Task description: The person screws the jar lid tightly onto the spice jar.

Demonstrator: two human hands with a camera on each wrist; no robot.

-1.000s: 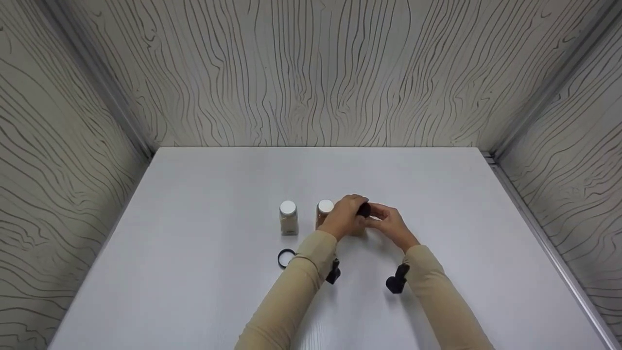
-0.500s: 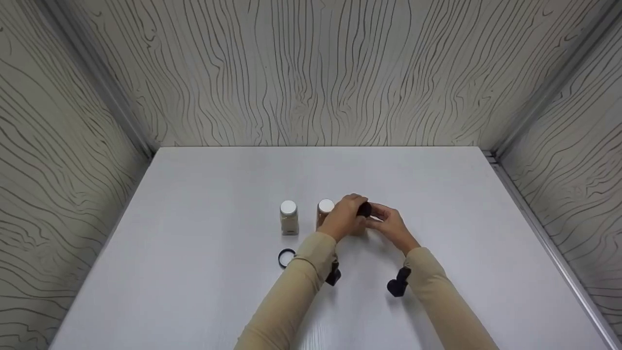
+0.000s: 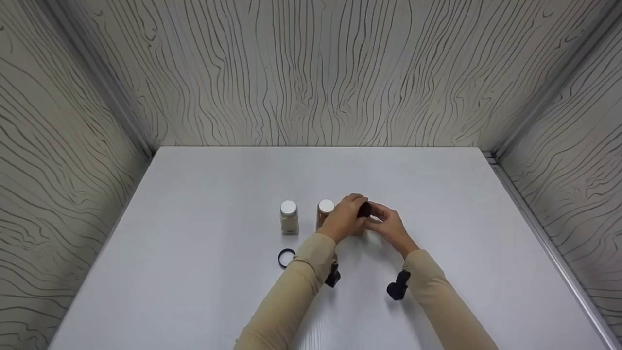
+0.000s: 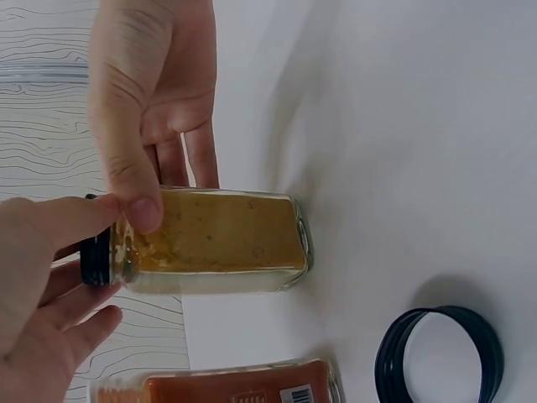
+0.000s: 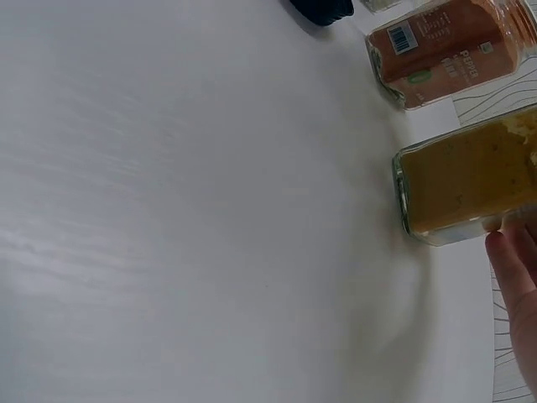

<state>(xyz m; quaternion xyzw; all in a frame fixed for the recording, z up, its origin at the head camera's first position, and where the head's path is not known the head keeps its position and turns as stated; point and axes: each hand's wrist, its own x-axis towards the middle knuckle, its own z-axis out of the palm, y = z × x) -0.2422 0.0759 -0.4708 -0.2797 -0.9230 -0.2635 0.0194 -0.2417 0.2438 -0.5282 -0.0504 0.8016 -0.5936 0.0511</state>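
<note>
A square glass spice jar of yellow-brown powder (image 4: 226,231) stands upright between both hands. My left hand (image 3: 344,217) pinches its black screw lid (image 4: 96,256) between thumb and fingers, the lid sitting at the jar's mouth. From the other side my right hand (image 3: 390,226) grips the glass just below the neck, its thumb (image 4: 144,214) on the near face. In the head view the left hand hides most of this jar. Close beside it, partly behind the left hand, is a lidless jar of reddish powder (image 5: 445,52) whose label reads pepper.
Left of the reddish jar stands a jar of pale powder (image 3: 289,224) with a white top. A black ring-shaped lid (image 4: 390,357) lies on the white table (image 3: 194,272), partly behind the left sleeve in the head view. Wood-patterned panels (image 3: 311,73) rise around the table.
Both hands stay at the same jar, with only slight shifts of the fingers and right wrist. The other jars and the lid on the table have not moved.
</note>
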